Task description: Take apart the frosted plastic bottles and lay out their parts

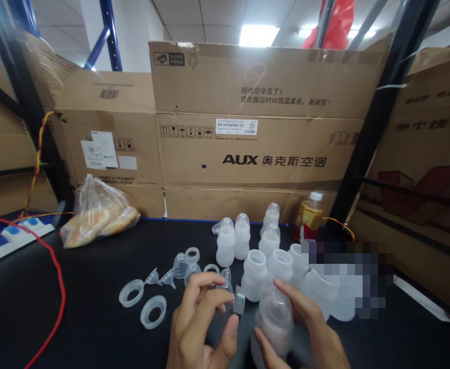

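My left hand (204, 328) is low in the middle of the view, its fingers curled and pinching a small clear ring cap (239, 300). Beside it, my right hand (305, 333) wraps round a translucent silicone bottle (274, 320) that stands tilted between thumb and fingers. Just beyond my hands, several more white translucent bottles (253, 274) stand upright on the black table (56, 328). Clear rings (153, 311), small funnel-like nipples (167, 278) and domed caps (181, 264) lie loose to the left of the bottles.
A clear bag of bread rolls (96, 218) lies at the back left. A yellow drink bottle (309, 218) stands at the back right. Cardboard boxes (256, 148) wall the table's far side. A red cable (58, 287) curves over the left. A blurred patch covers the right of the bottles.
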The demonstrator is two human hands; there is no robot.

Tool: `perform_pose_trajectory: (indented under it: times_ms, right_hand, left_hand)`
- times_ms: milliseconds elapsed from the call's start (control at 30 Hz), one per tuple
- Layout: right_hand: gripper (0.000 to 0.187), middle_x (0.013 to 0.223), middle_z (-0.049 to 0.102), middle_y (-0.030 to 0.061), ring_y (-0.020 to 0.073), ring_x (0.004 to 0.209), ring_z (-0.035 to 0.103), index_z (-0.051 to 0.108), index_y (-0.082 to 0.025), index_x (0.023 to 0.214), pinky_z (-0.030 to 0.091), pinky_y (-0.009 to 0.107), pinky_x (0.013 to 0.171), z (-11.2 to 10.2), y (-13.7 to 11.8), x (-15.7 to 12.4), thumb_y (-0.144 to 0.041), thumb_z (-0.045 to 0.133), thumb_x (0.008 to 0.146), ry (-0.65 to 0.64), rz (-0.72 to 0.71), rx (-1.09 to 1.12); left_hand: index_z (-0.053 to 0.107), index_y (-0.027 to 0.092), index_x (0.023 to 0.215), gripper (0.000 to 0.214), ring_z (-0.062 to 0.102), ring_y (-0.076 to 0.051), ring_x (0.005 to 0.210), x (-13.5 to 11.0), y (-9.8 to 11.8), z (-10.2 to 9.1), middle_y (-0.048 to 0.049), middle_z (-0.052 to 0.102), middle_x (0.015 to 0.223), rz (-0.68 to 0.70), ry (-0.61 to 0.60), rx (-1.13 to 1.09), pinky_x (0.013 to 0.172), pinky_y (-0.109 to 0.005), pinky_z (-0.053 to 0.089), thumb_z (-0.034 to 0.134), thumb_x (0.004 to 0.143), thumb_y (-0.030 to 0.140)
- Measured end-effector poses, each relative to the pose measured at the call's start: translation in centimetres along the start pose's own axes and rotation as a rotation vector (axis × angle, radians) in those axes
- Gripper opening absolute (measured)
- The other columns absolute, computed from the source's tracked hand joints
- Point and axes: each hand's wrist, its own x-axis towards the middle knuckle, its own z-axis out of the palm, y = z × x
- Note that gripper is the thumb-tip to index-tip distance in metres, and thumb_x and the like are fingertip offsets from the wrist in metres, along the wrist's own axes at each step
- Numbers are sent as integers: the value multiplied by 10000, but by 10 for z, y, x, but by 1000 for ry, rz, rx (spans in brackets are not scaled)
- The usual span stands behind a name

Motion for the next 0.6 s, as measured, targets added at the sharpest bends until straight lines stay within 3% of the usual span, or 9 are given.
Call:
perform_pose_trajectory:
  times_ms: [133, 233, 333, 467, 600]
  right_hand:
    - [900, 1446, 755, 146, 325, 1170, 823, 296, -247, 1695, 717, 333, 880, 9, 15, -15, -225, 721, 902, -153, 72, 28]
    - [941, 1519, 717, 102, 313, 1261, 780, 361, -306, 1672, 675, 312, 983, 6, 18, -9, -128, 759, 838, -270, -60, 103]
    - [997, 1398, 797, 59, 285, 1141, 834, 490, -357, 1602, 676, 267, 942, 1, 17, 3, -102, 909, 734, -315, -164, 198]
    - [821, 1228, 858, 21, 271, 1022, 856, 726, -361, 1375, 679, 235, 824, -5, 14, 11, -98, 982, 641, -324, 5, 335]
    - [603, 1170, 869, 38, 300, 1040, 847, 826, -348, 1218, 682, 312, 894, -14, 16, 7, -201, 1019, 666, -348, 208, 435]
  left_hand:
    - [691, 288, 1210, 287, 638, -130, 782, -1, 2, 3, -86, 566, 1353, 16, 3, 8, 662, -287, 578, 512, 1123, 495]
    - [648, 308, 1364, 411, 682, -157, 838, -3, 0, 2, -115, 562, 1424, 51, -61, 38, 700, -306, 605, 489, 1108, 588]
    - [592, 338, 1463, 515, 764, -231, 1015, -4, -5, -2, -119, 653, 1392, 97, -178, 86, 803, -348, 642, 456, 1091, 665]
    - [639, 327, 1398, 388, 793, -232, 1063, -1, -13, -10, -81, 752, 1189, 171, -411, 39, 849, -327, 669, 549, 1098, 556]
    - [667, 295, 1312, 339, 793, -196, 942, 7, -15, -13, -82, 747, 1117, 152, -524, -81, 781, -274, 668, 597, 1084, 536]
